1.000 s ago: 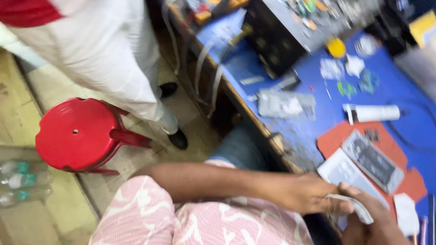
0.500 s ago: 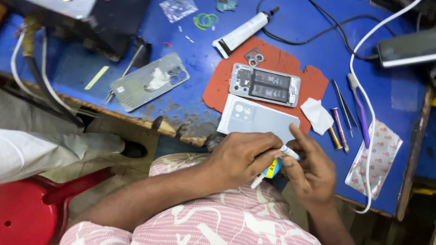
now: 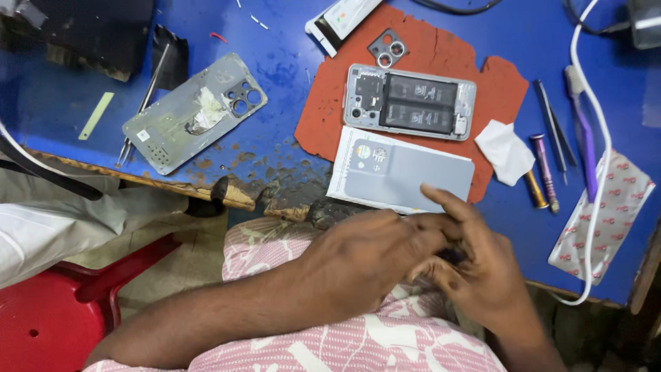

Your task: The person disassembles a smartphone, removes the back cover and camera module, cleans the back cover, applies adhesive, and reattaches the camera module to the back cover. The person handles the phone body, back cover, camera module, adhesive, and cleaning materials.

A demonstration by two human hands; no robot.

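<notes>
Half a sec ago you held a small tool; now your left hand (image 3: pixel 365 265) & right hand (image 3: pixel 475 275) close together, contents can't tell, near back cover (image 3: pixel 403 176).

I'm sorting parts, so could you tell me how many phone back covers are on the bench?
2: a silver back cover at left on the blue bench, and a grey back cover near the hands. Others may be hidden.

View: I have one camera, worn on the head.
Facing: I look steeply down over the blue table (image 3: pixel 275 69), its near edge crossing mid-frame.
Nearness: close; the table fills the upper half, lap and hands below it.
</notes>
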